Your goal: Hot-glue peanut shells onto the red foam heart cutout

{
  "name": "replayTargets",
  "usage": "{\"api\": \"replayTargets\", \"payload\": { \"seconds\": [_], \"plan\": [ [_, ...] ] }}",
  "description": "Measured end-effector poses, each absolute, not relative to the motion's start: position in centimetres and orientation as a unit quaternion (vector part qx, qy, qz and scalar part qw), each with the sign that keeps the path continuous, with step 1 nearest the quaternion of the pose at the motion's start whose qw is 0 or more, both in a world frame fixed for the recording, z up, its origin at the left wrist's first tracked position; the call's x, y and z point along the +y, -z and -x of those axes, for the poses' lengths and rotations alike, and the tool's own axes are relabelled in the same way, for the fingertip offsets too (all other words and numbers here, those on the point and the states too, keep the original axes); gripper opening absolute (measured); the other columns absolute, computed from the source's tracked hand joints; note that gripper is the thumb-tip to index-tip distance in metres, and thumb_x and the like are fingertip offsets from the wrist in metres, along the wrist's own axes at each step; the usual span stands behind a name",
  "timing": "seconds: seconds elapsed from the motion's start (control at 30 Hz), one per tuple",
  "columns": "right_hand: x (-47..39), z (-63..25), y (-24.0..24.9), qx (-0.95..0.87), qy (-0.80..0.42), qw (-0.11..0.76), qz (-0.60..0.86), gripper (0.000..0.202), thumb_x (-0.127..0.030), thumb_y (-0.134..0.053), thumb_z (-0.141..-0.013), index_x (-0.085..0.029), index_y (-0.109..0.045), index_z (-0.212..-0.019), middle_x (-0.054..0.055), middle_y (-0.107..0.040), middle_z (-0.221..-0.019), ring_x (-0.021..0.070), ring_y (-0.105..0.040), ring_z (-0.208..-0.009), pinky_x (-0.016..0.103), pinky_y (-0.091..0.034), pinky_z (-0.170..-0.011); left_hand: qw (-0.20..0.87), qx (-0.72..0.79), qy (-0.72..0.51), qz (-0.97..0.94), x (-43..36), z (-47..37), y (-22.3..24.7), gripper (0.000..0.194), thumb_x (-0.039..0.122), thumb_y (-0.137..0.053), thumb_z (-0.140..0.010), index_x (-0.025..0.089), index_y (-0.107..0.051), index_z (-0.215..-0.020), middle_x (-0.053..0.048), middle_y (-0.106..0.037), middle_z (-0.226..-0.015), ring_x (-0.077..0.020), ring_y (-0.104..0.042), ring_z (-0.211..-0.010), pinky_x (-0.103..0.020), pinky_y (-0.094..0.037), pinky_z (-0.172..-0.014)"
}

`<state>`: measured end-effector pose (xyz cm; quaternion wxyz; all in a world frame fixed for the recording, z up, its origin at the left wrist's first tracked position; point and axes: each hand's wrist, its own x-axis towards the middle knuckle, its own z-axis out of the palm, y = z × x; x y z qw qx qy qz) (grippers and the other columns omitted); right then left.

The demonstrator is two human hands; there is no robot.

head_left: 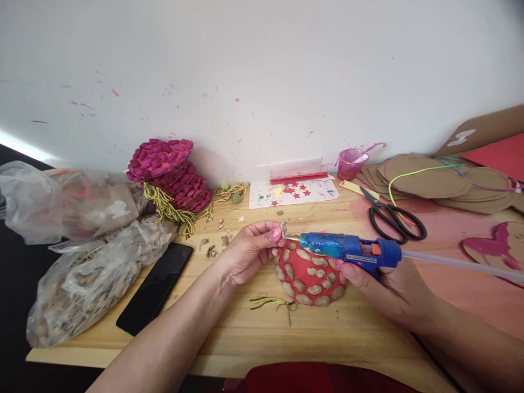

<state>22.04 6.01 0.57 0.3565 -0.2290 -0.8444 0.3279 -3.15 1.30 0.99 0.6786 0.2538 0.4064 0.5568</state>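
Observation:
Between the thumb and fingers of my left hand (pixel 254 245) is a peanut shell (pixel 284 228), held up at the metal tip of a blue glue gun (pixel 347 250). My right hand (pixel 393 289) is wrapped round the glue gun's handle, and a long clear glue stick (pixel 454 263) sticks out of its back. Beneath both hands lies a round red disc (pixel 303 271) with several peanut shells fixed on it in rings. Part of the disc is hidden by the gun and the hands. A yellow-green yarn tassel (pixel 272 302) lies at its lower left edge.
Left are a black phone (pixel 154 286), a plastic bag of peanut shells (pixel 98 278) and a stack of magenta shell-covered pieces (pixel 172 174). Black scissors (pixel 393 218), cardboard discs (pixel 426 177) and a pink-stained cup (pixel 351 162) stand right. Star stickers (pixel 295 190) lie by the wall.

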Motion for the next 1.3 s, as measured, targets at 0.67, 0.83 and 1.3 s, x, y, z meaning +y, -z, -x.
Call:
{"api": "replayTargets", "payload": {
  "seconds": [0.67,0.83,1.3],
  "plan": [
    [6.5,-21.7,-1.1,-0.834,-0.343,0.335,0.272,0.012,-0.025,-0.058,-0.092,-0.022,-0.064,-0.082,0.001,-0.068,-0.076,0.0195,-0.064,-0.071,0.031,-0.051,-0.067,0.610,0.444,-0.544,-0.366,1.0,3.4,-1.2,0.022,0.032,-0.085,-0.073,0.015,-0.072,-0.080,0.000,-0.063,-0.070,-0.0084,-0.056,-0.062,-0.021,-0.047,-0.061],
    [7.2,-21.6,-0.5,-0.800,-0.355,0.328,0.356,0.031,-0.036,-0.056,-0.095,-0.020,-0.062,-0.070,0.001,-0.061,-0.062,0.0152,-0.054,-0.055,0.030,-0.043,-0.055,0.330,0.500,-0.428,-0.677,0.2,2.9,-1.7,0.004,0.018,-0.071,-0.086,0.019,-0.075,-0.086,-0.004,-0.067,-0.087,-0.0122,-0.062,-0.081,-0.024,-0.048,-0.076],
    [8.1,-20.8,0.2,-0.668,-0.531,0.308,0.420,0.047,-0.057,-0.057,-0.091,-0.016,-0.064,-0.067,0.005,-0.068,-0.065,0.0117,-0.055,-0.051,0.027,-0.043,-0.050,0.220,0.515,-0.201,-0.804,-0.4,2.6,-1.4,0.028,0.015,-0.050,-0.093,0.028,-0.070,-0.109,-0.004,-0.062,-0.110,-0.0179,-0.059,-0.093,-0.028,-0.044,-0.082]
  ]
}}
